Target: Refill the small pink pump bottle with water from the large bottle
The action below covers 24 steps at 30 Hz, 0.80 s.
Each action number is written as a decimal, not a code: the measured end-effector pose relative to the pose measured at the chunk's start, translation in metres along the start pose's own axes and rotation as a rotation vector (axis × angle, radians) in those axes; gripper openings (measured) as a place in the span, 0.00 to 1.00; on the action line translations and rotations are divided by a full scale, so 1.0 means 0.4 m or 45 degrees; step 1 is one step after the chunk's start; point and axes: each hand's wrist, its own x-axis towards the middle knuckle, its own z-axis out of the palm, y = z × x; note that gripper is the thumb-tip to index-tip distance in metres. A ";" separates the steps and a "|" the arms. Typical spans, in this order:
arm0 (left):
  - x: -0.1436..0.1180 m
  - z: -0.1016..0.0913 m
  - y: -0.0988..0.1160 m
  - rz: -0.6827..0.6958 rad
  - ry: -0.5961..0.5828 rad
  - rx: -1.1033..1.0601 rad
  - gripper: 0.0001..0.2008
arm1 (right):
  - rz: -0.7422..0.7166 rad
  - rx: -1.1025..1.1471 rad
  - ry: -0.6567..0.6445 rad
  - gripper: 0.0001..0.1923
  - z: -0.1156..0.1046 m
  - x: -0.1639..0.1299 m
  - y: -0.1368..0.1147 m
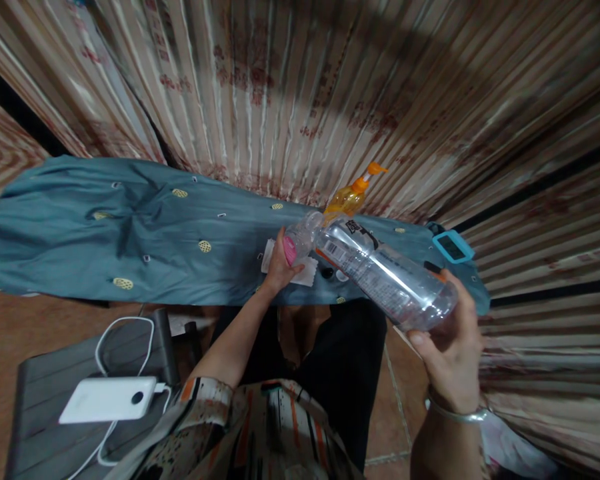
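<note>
Curtain (300, 87): striped, patterned fabric hanging behind the worktop and filling the upper field of view.
Worktop (130, 227): long surface draped in a teal cloth with small yellow motifs; it extends from left to right in front of the person.
Chair (45, 393): dark slatted seat at lower left, carrying a white power bank (107, 399) with a white cable looped beside it.
Large bottle (380, 270): clear plastic, labelled, held tilted above the right end of the worktop, neck pointing left and downward toward the small bottle.
Right hand (450, 353): curled around the base of the large bottle, thumb and fingers closed on it; a bracelet sits at the wrist.
Left hand (280, 267): closed around the small bottle, resting on the worktop edge over a white paper (307, 273).
Pump bottle (353, 193): amber liquid, orange dispenser, standing at the back of the worktop just behind both bottles.
Small bottle (300, 240): clear with a pink band, meeting the mouth of the large bottle.
Blue device (453, 247): lying at the right end of the worktop.
</note>
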 end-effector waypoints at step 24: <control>0.004 0.001 -0.011 0.054 0.015 0.027 0.64 | 0.002 -0.029 0.037 0.53 0.006 -0.003 0.001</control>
